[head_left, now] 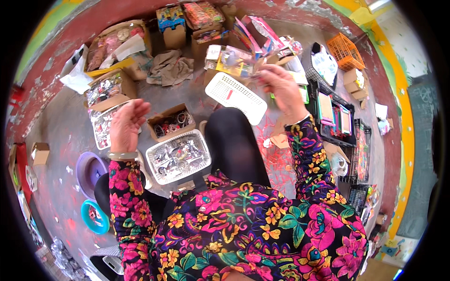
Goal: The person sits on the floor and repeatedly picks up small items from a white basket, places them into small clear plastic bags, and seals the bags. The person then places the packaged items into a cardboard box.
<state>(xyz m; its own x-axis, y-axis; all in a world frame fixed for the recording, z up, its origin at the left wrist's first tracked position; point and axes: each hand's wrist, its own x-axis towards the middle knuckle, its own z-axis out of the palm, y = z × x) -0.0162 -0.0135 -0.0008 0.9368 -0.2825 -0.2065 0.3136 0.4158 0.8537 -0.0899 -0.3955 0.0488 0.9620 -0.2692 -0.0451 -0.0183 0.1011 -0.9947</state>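
My left hand (127, 124), with a pale bangle at the wrist, hangs empty with its fingers loosely stretched. Beneath and beside it are a cardboard box (169, 122) of dark and shiny small pieces and a white basket (107, 133) of small packets. My right hand (283, 90) is raised with its fingertips pinched together; something small and clear seems to be in them, too blurred to name. Below that hand lies a white perforated basket (243, 100) with one red strip inside. Close to my knees stands a white basket (179, 157) full of small clear-wrapped packets.
Black crates (332, 112) line the right side, with an orange crate (345, 51) behind. Filled cardboard boxes (117, 47) stand along the far wall. On the left are a purple basin (91, 174) and a teal round tub (95, 216). Red scraps (281, 164) litter the floor.
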